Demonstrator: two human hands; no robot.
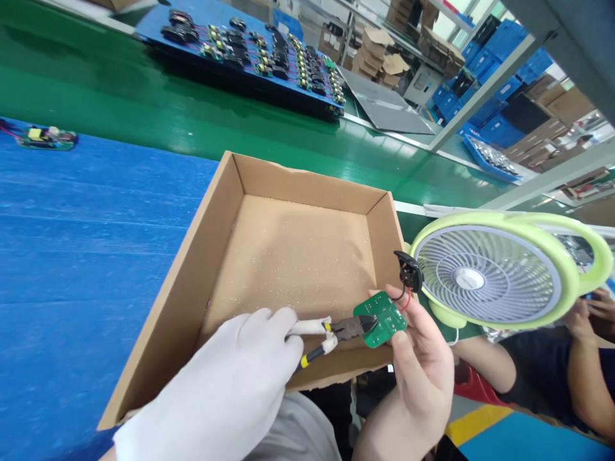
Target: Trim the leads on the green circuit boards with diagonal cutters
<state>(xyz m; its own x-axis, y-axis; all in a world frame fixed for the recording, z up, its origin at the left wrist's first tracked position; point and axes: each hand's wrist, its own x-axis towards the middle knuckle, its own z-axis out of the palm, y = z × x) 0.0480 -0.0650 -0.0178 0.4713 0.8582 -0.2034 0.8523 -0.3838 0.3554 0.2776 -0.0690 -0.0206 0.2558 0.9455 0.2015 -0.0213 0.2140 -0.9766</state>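
Note:
My left hand (259, 358), in a white glove, is wrapped round the handles of a pair of pliers (348, 328). The pliers' dark jaws lie over the left part of a green circuit board (384, 318); whether they grip anything there is too small to tell. Bare, my right hand (423, 352) pinches the board by its right side, thumb in front. Red and black wires run from the board to a black part (410, 271) above it. Beneath the hands is an open cardboard box (312, 176) with small bright specks on its bottom.
A green fan (485, 269) stands right of the box. Another circuit board (45, 137) lies on the blue mat (96, 256). Behind, a blue tray (211, 14) holds rows of boards and black parts. At the right edge show another person's arms (485, 365).

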